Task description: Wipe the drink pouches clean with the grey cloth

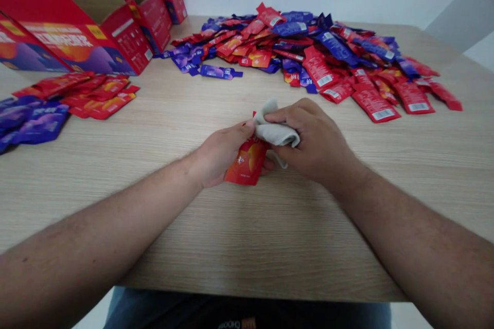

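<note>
Over the middle of the table, my left hand (222, 151) grips a red pouch (247, 164) with an orange picture on its front. The thumb lies across the pouch's upper part and fingertips show behind its right side. A folded pale grey cloth (276, 133) is pinched in my right hand (314, 136), which presses it against the top of the pouch. The cloth hides most of the pouch's upper end. One corner of the cloth hangs down below my right fingers.
A large heap of red and blue pouches (278, 41) lies along the back. Red pouches (88, 92) and blue pouches (33, 121) form piles at the left. Behind these stand several open red cardboard boxes (127, 41). The table's front edge (262, 295) runs just before my lap.
</note>
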`<state>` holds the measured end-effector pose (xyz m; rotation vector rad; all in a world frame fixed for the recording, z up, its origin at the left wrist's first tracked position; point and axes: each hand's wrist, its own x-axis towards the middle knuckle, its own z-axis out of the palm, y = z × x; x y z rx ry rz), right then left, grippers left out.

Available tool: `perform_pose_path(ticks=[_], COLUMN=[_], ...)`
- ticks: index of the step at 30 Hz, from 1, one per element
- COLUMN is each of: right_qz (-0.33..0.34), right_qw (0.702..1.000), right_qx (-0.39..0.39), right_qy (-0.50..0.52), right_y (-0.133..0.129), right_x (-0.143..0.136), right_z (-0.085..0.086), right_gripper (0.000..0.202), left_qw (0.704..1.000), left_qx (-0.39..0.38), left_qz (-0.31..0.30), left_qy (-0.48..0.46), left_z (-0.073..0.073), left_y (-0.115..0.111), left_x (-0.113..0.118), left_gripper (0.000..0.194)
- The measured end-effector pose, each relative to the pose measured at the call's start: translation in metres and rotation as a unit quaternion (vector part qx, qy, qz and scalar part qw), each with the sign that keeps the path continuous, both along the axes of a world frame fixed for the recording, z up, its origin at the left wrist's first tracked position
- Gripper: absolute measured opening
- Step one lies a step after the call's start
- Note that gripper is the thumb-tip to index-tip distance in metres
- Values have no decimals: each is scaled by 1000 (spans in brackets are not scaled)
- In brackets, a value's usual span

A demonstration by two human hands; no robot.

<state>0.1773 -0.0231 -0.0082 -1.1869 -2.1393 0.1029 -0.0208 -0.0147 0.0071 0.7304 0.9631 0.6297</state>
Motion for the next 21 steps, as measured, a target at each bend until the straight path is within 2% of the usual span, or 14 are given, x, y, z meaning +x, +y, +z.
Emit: perform_pose_path(ticks=[2,6,9,15,19,21], right_qz=[12,-13,0,-23,12,1], right_qw=[1000,1000,1000,999,1000,1000], right_qx=[-3,7,20,14,-7,-7], right_qy=[-1,24,19,22,4,8], right_y=[2,6,5,1,2,5], right_x=[2,5,5,1,2,4], right_z=[1,3,2,-1,-3,-3], right_gripper=[38,26,33,31,39,33], left_qw=[1000,998,998,999,999,999], left_qx=[21,41,46,21,-6,-15], left_qz=[-8,-33,-42,-41,-36,-37], left_qy=[-2,-32,-30,-21,2,2], left_z=[-1,-4,-4,-3,-2,-1], left_y=[-1,-3,-3,0,2,3], left_x=[-2,-6,-7,-6,-7,-6], left_gripper=[39,42,41,45,52,55])
